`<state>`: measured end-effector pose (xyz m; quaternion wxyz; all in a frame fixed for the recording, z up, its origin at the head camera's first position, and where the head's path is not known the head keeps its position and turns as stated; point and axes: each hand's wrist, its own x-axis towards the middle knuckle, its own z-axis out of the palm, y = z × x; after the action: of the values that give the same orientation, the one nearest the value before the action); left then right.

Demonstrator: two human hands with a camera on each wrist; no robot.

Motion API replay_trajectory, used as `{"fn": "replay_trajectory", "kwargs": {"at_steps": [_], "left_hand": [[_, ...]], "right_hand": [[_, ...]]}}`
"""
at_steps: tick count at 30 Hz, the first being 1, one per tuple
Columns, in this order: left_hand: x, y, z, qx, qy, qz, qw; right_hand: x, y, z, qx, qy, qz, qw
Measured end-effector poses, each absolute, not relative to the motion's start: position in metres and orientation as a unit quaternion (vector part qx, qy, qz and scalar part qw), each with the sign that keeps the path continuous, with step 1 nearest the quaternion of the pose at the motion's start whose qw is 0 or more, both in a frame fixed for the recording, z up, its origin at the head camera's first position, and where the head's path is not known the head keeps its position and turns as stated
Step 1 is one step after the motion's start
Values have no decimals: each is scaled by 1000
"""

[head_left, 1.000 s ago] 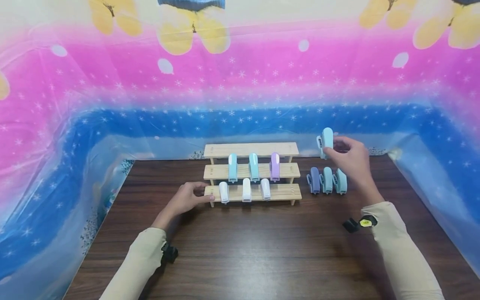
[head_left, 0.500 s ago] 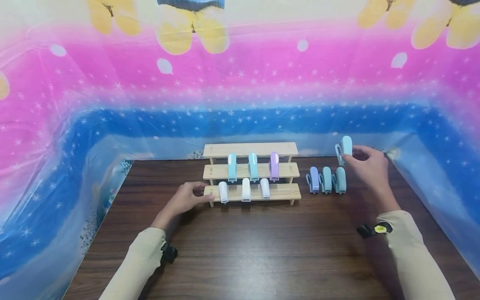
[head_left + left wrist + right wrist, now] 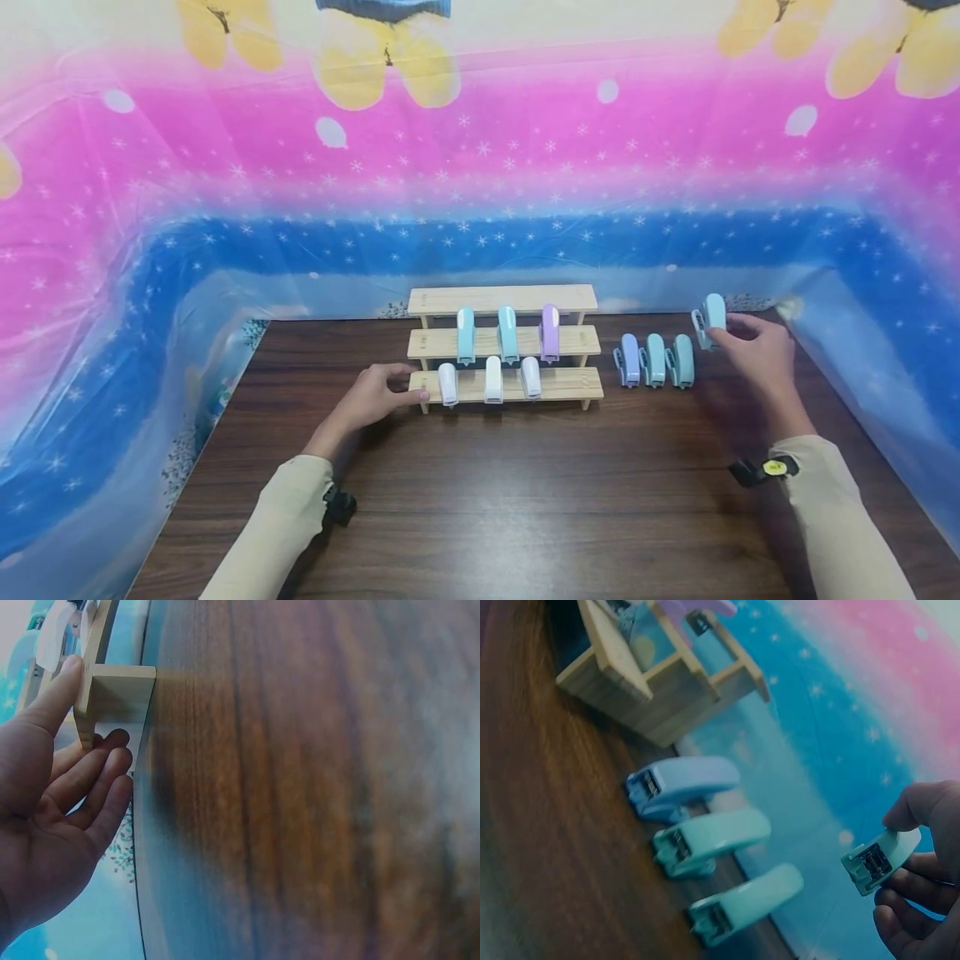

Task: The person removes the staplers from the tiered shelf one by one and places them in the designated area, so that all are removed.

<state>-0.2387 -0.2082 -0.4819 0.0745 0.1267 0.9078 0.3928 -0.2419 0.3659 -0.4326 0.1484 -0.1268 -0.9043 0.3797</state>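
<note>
My right hand [image 3: 761, 358] pinches a light mint stapler [image 3: 715, 317] between thumb and fingers, right of and slightly behind a short row on the table. In that row stand a lavender stapler [image 3: 629, 360] and two teal staplers, a middle one [image 3: 654, 361] and a right one [image 3: 682, 361]. With thumb and fingers, my left hand [image 3: 372, 396] grips the left end of the lowest step of a three-tier wooden stand [image 3: 558, 382]. Three white staplers, one in the middle [image 3: 492, 379], sit on that step. Two aqua staplers, one at left [image 3: 466, 333], and a purple stapler [image 3: 550, 332] occupy the middle step.
The stand's top step [image 3: 502, 297] is bare wood near the patterned cloth backdrop [image 3: 480, 183]. Brown wood-grain table [image 3: 480, 500] stretches in front of the stand and both arms. Backdrop cloth also borders the table's left and right edges.
My right hand has carried the mint stapler to the right and lower, from behind the table row to beyond its right end. The left hand stays on the stand.
</note>
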Motion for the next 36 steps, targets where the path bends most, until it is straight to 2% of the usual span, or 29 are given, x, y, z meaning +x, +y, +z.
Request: {"fn": "replay_trajectory", "kwargs": {"at_steps": [23, 36], "left_hand": [[-240, -209, -484, 129, 909, 389, 72], [-238, -209, -482, 124, 910, 389, 75]], "right_hand": [[-239, 385, -491, -161, -910, 373, 83], [-240, 386, -504, -168, -910, 371, 81]]}}
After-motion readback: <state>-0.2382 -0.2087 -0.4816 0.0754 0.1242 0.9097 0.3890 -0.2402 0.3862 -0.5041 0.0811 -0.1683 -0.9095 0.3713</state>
